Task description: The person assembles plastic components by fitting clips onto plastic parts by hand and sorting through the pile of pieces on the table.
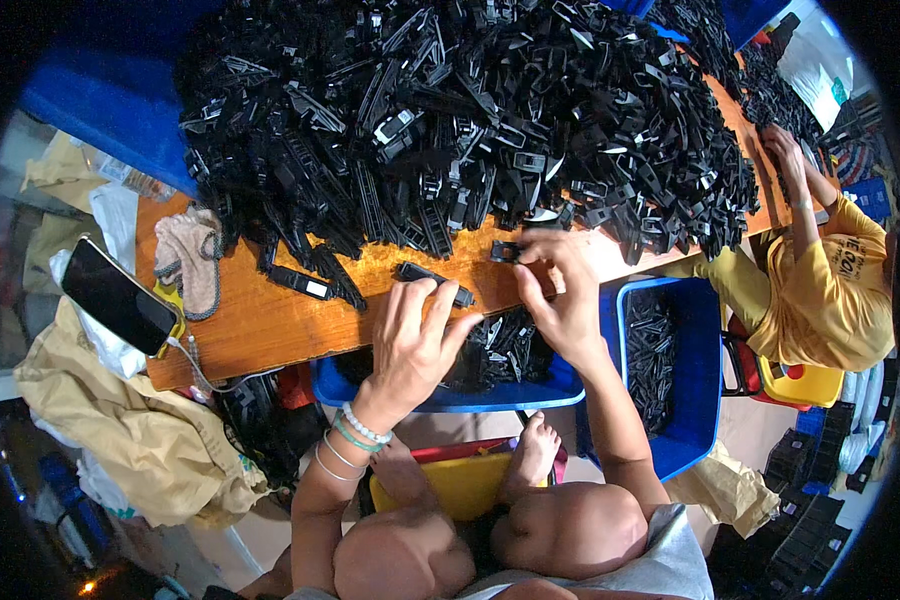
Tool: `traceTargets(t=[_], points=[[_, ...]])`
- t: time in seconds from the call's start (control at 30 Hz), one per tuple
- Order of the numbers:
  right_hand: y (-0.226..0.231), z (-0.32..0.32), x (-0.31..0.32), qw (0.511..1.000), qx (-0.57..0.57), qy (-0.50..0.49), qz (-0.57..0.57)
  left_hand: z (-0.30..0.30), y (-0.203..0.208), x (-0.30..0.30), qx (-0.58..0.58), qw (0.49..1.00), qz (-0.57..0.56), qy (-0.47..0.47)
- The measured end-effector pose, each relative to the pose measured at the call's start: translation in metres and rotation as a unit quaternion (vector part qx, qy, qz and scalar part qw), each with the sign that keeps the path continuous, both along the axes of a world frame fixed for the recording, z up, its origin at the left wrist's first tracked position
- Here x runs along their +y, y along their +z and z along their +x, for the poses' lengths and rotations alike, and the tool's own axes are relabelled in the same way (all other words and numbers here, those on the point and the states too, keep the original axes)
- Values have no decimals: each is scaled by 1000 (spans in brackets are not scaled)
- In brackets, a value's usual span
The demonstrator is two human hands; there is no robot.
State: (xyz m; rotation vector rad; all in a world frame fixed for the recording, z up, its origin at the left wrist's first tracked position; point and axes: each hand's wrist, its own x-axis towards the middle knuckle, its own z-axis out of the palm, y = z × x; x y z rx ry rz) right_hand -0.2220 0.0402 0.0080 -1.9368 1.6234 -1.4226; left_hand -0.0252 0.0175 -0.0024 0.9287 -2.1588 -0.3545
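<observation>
A huge heap of black plastic clip-like parts (450, 130) covers the far part of the orange-brown wooden table (240, 335). My left hand (410, 335) is at the table's near edge, its fingertips on a long black plastic part (436, 284) that lies flat. Slightly farther and to the right, my right hand (565, 290) has its thumb and fingers bent around the end of a small black plastic part (505, 251); the fingers are a little blurred. Left of my hands lies another black part with a white patch (302, 283).
Below the table edge stands a blue bin (450, 400) with black parts, and a second blue bin (705, 430) is to the right. A phone (120, 297) on a cable and a beige cloth (187, 262) lie left. At right a person in yellow (830, 290) reaches over the table.
</observation>
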Motion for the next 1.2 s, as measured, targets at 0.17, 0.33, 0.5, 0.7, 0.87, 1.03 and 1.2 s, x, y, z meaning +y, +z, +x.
traceTargets(t=[0.17,0.33,0.5,0.7,0.87,1.03,1.2], points=[[1,10,17,927,-343,-64,141,-5,-3,10,12,999,41,-2],[-6,3,21,963,-207,15,170,10,8,8,38,992,112,-36],[7,4,19,953,-133,66,263,22,6,-11,62,980,162,-99],[9,-6,15,976,-18,96,194,25,-3,-16,104,968,210,-87],[6,-5,15,980,-21,99,174,25,3,-18,96,969,205,-99],[-6,6,8,975,-26,115,187,24,-3,-22,101,961,232,-115],[1,-6,19,975,-71,117,174,25,8,-24,88,975,152,-139]])
